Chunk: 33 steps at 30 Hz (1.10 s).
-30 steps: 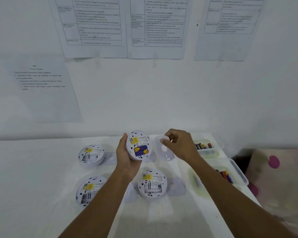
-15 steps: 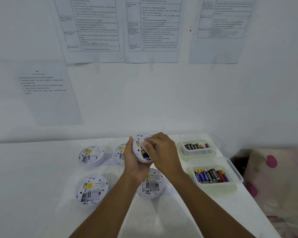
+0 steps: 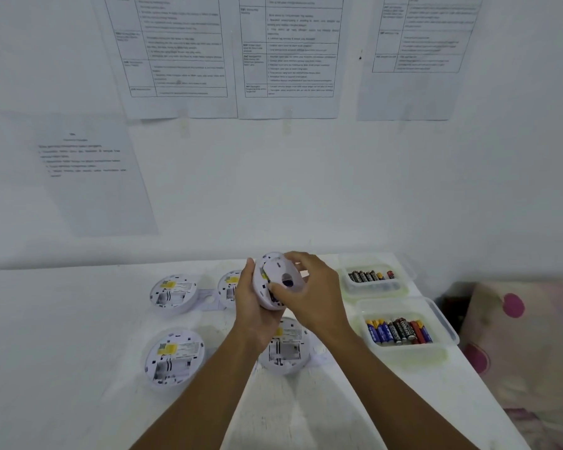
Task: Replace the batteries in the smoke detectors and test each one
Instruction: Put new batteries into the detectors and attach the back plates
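Note:
My left hand point(image 3: 252, 306) grips a round white smoke detector point(image 3: 263, 287) above the table, held on edge with its back facing right. Against that back my right hand point(image 3: 312, 293) holds the white mounting plate point(image 3: 285, 274), thumb at its lower edge and fingers curled over its top. Several other detectors lie back-up on the table with empty battery bays: far left point(image 3: 173, 293), near left point(image 3: 174, 357), behind my left hand point(image 3: 229, 287), and under my wrists point(image 3: 285, 349). Two clear tubs hold batteries, a far one point(image 3: 371, 276) and a near one point(image 3: 398, 331).
The white table point(image 3: 62, 352) meets a white wall with taped paper sheets point(image 3: 176, 53). A loose mounting plate point(image 3: 210, 298) lies between the far detectors. A pink-spotted fabric point(image 3: 517, 336) sits off the table's right edge.
My right hand, which held the mounting plate apart to the right, has brought it onto the back of the detector in my left hand. The detector has turned more edge-on.

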Each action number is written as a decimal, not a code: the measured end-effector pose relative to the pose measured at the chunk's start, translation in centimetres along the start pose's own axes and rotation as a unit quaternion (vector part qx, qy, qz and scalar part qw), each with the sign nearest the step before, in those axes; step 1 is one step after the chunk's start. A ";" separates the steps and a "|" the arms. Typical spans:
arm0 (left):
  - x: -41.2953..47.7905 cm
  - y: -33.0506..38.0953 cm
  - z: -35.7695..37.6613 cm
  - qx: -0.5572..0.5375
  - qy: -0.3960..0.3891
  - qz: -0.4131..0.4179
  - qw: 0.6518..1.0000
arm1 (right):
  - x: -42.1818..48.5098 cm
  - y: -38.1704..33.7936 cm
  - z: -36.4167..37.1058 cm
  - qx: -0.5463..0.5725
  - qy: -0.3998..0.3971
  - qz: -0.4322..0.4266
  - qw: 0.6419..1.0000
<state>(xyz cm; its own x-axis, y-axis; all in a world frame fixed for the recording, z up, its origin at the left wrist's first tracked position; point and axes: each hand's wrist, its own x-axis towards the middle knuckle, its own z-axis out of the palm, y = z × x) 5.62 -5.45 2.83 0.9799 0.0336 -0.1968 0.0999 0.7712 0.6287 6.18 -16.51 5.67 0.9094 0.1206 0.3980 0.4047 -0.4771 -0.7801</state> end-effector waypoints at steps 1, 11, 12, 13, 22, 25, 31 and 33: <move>-0.1 0.0 0.0 0.000 -0.004 -0.003 1.000 | 0.1 -0.2 0.0 0.007 0.005 -0.005 1.000; 0.3 0.1 -0.1 -0.024 -0.010 -0.004 1.000 | -0.4 0.2 1.6 -0.046 0.011 -0.041 0.998; 0.3 0.0 0.0 -0.023 -0.006 -0.001 1.000 | -0.4 0.1 1.8 -0.049 0.030 -0.039 0.998; 0.2 -0.2 0.2 -0.022 -0.003 0.005 1.000 | -0.5 0.0 2.1 -0.052 0.052 -0.033 0.997; -0.5 -1.1 0.0 0.030 0.025 0.037 0.999 | -0.5 -1.0 2.3 -0.054 0.087 0.066 0.993; -0.6 -1.1 0.0 0.055 0.026 0.050 0.997 | -0.7 -1.1 2.3 -0.046 0.088 0.086 0.991; -0.5 -0.7 0.4 0.082 0.012 0.069 0.994 | -0.2 -1.7 2.2 -0.036 0.088 0.116 0.989; -0.5 -0.7 0.4 0.091 0.008 0.071 0.993 | -0.1 -1.6 2.3 -0.030 0.085 0.133 0.987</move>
<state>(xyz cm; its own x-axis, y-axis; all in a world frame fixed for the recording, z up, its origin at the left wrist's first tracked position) 5.08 -6.23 2.79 0.9837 0.1443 -0.1070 -0.0079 0.6297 0.7768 5.70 -13.74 5.76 0.9517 -0.1604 0.2618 0.1429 -0.5231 -0.8402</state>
